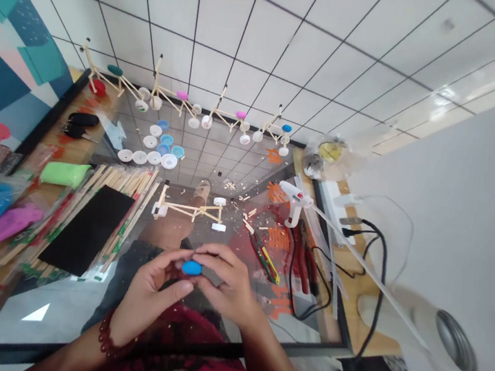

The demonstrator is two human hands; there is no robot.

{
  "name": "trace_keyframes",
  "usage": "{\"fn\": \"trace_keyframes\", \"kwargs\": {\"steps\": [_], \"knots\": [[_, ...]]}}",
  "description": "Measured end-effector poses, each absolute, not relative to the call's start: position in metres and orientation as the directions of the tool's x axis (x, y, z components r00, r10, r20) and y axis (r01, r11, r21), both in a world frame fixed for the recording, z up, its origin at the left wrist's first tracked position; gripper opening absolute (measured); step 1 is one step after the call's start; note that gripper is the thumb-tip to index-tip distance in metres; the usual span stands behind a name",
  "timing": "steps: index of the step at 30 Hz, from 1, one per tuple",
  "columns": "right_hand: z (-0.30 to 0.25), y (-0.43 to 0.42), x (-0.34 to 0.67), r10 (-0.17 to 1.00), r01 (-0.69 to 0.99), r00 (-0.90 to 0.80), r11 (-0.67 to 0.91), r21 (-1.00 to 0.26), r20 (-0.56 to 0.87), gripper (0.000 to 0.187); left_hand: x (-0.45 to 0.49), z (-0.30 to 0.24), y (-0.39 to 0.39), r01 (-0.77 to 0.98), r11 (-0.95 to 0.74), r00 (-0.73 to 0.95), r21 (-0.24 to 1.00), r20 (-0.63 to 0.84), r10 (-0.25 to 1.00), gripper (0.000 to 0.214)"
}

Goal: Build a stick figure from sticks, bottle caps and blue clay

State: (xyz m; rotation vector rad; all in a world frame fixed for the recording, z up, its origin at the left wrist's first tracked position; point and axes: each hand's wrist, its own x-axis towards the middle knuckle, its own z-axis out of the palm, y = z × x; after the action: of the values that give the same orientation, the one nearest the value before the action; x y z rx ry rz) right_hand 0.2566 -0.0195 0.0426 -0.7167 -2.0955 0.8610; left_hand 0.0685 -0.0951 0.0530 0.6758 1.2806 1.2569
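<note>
Small smooth blue oval piece (192, 268) pinched between two hands above the glossy surface (209, 159).
The left hand (147, 285) and right hand (227, 277) each grip it between thumb and fingertips, fingers curved, hands facing inward; a pale wooden-stick frame with white wheels (202, 210) lies beyond.

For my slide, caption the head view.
Left hand and right hand hold a blue oval piece near a wheeled stick model.

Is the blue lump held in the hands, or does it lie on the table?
Held: the blue lump sits between the left hand and the right hand.
</note>
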Motion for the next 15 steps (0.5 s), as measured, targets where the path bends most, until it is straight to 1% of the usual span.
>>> {"fn": "trace_keyframes", "kwargs": {"steps": [2,4,8,11,13,15], "knots": [[0.040,-0.017,0.257,0.745,0.207,-0.526,0.580,-0.788,0.410,0.030,0.069,0.050,-0.095,-0.366,0.281,-0.196,0.887,-0.369,0.908,0.043],[0.038,-0.015,0.256,0.753,0.208,-0.517,0.572,-0.793,0.407,0.026,0.069,0.048,-0.094,-0.417,0.295,-0.211,0.860,-0.407,0.889,0.042],[0.035,-0.016,0.253,0.740,0.198,-0.523,0.588,-0.784,0.422,0.024,0.069,0.048,-0.092,-0.513,0.295,-0.187,0.806,-0.440,0.879,0.040],[0.032,-0.016,0.251,0.747,0.177,-0.518,0.571,-0.802,0.417,0.024,0.067,0.047,-0.089,-0.588,0.297,-0.143,0.752,-0.458,0.877,0.033],[0.030,-0.015,0.252,0.759,0.169,-0.511,0.550,-0.818,0.404,0.025,0.065,0.046,-0.087,-0.660,0.314,-0.091,0.683,-0.486,0.869,0.030],[0.027,-0.013,0.253,0.766,0.162,-0.502,0.539,-0.826,0.401,0.025,0.063,0.043,-0.085,-0.736,0.356,-0.007,0.576,-0.532,0.847,0.028]]}}
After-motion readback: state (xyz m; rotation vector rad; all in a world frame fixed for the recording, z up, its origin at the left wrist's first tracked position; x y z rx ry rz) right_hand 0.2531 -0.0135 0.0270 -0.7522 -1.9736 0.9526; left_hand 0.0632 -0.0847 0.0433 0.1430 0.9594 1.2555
